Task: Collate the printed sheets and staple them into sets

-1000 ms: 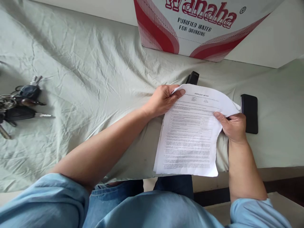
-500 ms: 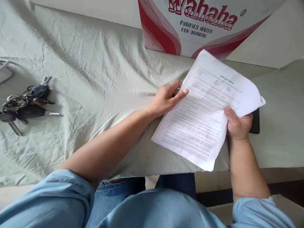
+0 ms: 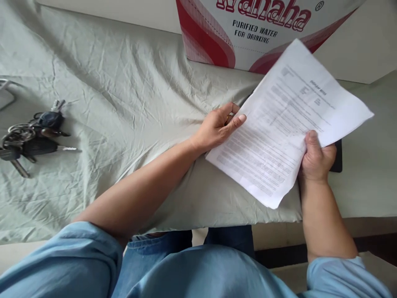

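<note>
Printed sheets of white paper (image 3: 269, 128) are held tilted over the cloth-covered table, their top pointing to the upper right. Small dark text covers the front page. My left hand (image 3: 218, 126) pinches the left edge, thumb on top and fingers behind. At the lower right edge, my right hand (image 3: 318, 157) grips the paper with its thumb pressed on the printed side; its other fingers are mostly hidden beneath. Partly covered by that hand and the paper is a flat black object (image 3: 337, 156) on the table.
A bunch of keys (image 3: 37, 136) lies on the wrinkled pale green cloth (image 3: 124, 103) at the left. Beyond the paper stands a red and white water carton (image 3: 211, 37). Part of a white object (image 3: 5, 94) shows at the left edge.
The paper has shifted up and to the right, and its upper part now lies flatter. My right hand has moved slightly right and up with it. My left hand stays nearly in place.
</note>
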Motion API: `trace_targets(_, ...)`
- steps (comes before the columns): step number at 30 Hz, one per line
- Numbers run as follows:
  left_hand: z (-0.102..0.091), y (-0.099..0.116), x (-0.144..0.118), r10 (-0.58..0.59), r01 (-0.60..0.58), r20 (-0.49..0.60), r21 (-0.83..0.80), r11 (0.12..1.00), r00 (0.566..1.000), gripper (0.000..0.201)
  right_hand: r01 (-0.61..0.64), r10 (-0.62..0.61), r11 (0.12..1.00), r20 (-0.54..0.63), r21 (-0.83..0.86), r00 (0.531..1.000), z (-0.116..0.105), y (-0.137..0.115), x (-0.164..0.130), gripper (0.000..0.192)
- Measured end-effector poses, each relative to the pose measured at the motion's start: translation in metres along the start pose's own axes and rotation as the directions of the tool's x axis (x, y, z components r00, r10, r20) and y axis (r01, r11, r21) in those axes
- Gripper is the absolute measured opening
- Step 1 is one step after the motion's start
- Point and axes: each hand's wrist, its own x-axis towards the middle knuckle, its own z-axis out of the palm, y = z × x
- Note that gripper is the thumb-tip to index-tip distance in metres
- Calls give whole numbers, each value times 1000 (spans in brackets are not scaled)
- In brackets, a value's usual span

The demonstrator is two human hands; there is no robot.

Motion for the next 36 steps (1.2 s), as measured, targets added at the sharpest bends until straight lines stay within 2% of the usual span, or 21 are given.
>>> trace_targets(3, -1, 1, 2, 26, -29, 44, 70, 997, 999, 76, 34, -35, 999, -85, -7, 996, -4, 4, 7, 50)
trace_targets(7, -2, 4, 5, 33, -43, 74, 134, 990, 997, 78, 19, -17, 1000, -106, 20, 994, -1, 8, 9, 48)
trace_targets(11, -4, 7, 6, 45, -57, 113, 104, 993, 993, 79, -11, 21, 993, -83, 117, 996, 3, 12, 10, 50)
trace_targets(14, -5, 10, 5, 55, -66, 138, 71, 995, 989, 78, -7, 14, 996, -84, 89, 996, 1, 15, 12, 51)
trace_targets(19, -1, 10, 2, 31, -39, 175, 40, 998, 984, 80, 58, -60, 998, -94, -19, 994, -7, 16, 15, 42)
trace_targets(22, 0, 7, 1, 29, -41, 213, 50, 998, 977, 82, 114, -113, 993, -106, 6, 988, -10, 15, 18, 36)
trace_targets(24, 0, 5, 1, 34, -44, 199, 46, 998, 979, 85, 135, -129, 990, -114, 46, 985, -11, 15, 19, 39)
trace_targets(27, -3, 5, 2, -5, -3, 169, 49, 999, 986, 82, 114, -103, 990, -125, 82, 987, -11, 15, 20, 44)
trace_targets(32, -5, 6, 2, -81, 72, 168, 59, 996, 982, 65, 73, -53, 984, -127, 160, 990, -9, 16, 20, 41)
trace_targets(36, -7, 7, 3, -56, 59, 193, -10, 998, 980, 74, 42, -25, 978, -84, 204, 996, -9, 15, 22, 46)
